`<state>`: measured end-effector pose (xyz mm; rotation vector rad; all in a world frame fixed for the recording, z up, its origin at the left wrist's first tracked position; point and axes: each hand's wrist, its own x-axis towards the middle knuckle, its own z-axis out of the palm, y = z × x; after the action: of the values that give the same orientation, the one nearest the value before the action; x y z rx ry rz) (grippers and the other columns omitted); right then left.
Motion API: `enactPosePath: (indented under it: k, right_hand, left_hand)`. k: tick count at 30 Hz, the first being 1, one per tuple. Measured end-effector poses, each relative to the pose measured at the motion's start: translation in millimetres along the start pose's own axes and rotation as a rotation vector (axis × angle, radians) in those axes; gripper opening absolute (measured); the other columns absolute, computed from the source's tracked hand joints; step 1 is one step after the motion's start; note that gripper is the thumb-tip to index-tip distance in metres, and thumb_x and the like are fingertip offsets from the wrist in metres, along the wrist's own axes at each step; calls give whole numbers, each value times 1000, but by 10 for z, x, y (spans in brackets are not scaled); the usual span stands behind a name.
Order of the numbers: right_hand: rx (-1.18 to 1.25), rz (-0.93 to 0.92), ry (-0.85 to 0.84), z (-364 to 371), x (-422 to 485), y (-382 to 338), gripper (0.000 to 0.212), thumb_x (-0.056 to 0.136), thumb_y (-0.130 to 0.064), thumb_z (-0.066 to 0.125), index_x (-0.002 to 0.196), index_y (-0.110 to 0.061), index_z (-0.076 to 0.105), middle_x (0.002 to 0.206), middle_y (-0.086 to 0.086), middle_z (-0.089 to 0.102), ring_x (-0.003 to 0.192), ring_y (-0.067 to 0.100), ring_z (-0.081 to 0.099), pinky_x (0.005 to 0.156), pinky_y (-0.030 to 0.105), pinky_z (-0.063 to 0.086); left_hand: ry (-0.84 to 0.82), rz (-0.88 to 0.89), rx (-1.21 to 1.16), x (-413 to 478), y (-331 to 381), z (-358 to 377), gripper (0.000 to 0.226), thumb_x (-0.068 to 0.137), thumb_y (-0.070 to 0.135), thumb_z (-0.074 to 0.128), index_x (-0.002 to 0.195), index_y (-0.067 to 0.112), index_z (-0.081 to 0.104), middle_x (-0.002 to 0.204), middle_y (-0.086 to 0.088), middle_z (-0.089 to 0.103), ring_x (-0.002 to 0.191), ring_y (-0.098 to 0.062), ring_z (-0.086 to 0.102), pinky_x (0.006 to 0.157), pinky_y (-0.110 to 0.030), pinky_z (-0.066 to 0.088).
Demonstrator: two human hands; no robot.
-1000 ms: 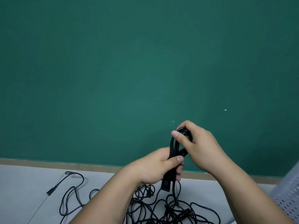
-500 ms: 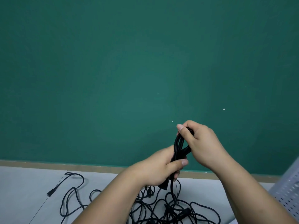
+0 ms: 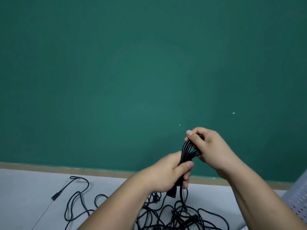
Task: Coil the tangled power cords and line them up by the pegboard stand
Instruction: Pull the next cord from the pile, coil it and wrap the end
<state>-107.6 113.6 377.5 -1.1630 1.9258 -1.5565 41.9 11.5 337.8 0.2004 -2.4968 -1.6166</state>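
I see one coil (image 3: 188, 150) held up above the tangle (image 3: 166, 216). The left hand (image 3: 166, 175) grips its lower part and the right hand (image 3: 211, 150) pinches its top loops. The tangle lies on the floor (image 3: 25, 196), and I see no coil laid by the stand (image 3: 299, 201) yet. Since one second ago, both hands moved slightly to the right.

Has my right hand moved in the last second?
Yes. The right hand has shifted slightly right: its thumb was straight below the white speck, now below and right of it.
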Motion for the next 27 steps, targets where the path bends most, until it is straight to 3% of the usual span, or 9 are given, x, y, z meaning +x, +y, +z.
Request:
enactPosePath:
  k: [3,5,12,16,18,20,22,24,27]
  right_hand:
    - [-362,-143,3,-10,10,76,28,103,-45,59,82,-28,65,65,-2,66,57,21,53,58,38,47]
    - [-408,-161,-21,-37,9,72,29,103,-47,58,81,-29,64,71,-6,69,66,26,60,67,42,52]
    - [-406,-197,-59,-67,26,-17,27,101,-39,63,78,-24,59,66,1,66,53,19,45,54,38,44]
    - [-472,-233,-16,-56,36,-79,26,99,-32,66,77,-21,59,58,1,61,45,10,35,48,26,32]
    - [-512,-235,-23,-55,38,-68,25,100,-33,66,79,-22,59,58,-1,61,44,10,39,48,26,34]
    - [-492,-246,-28,-46,25,-23,19,102,-36,63,86,-26,62,68,-7,67,51,7,49,54,24,38]
    - [-306,-224,-33,-46,-8,4,12,104,-43,58,109,-34,63,86,-12,69,63,5,60,62,20,45]
    - [-118,-146,-71,-44,-32,35,40,100,-56,47,133,-34,55,108,-8,68,73,15,69,64,33,56]
    - [-100,-15,-191,-27,-55,135,56,94,-65,40,132,-30,62,122,-5,70,89,20,75,78,45,63]
  left_hand:
    - [-62,-50,136,-2,14,-10,19,113,23,42,94,21,43,83,1,56,73,-16,65,72,-28,51]
    - [-81,-65,195,-11,26,-4,20,113,25,43,93,24,43,83,2,56,73,-14,64,74,-32,52]
    - [-43,-13,131,-67,44,-27,22,113,27,43,93,18,45,79,2,56,70,-12,58,72,-27,47]
    - [68,-13,87,-19,-37,-32,14,110,31,49,100,22,51,82,4,58,72,-13,60,78,-43,54]
    - [76,-16,96,-13,-31,19,14,109,33,47,105,22,55,82,4,57,71,-13,61,80,-50,56]
    - [88,-23,87,1,-34,42,14,110,30,44,103,23,54,81,4,55,71,-14,60,80,-51,56]
    - [139,-11,36,19,-52,11,16,110,29,44,97,23,49,80,4,52,70,-16,58,77,-47,54]
    - [224,-15,-95,37,-77,-57,17,108,33,45,95,21,47,77,6,51,71,-20,56,75,-43,51]
    - [418,-39,-281,52,-83,-147,21,114,26,43,95,16,47,77,2,52,73,-21,57,75,-35,51]
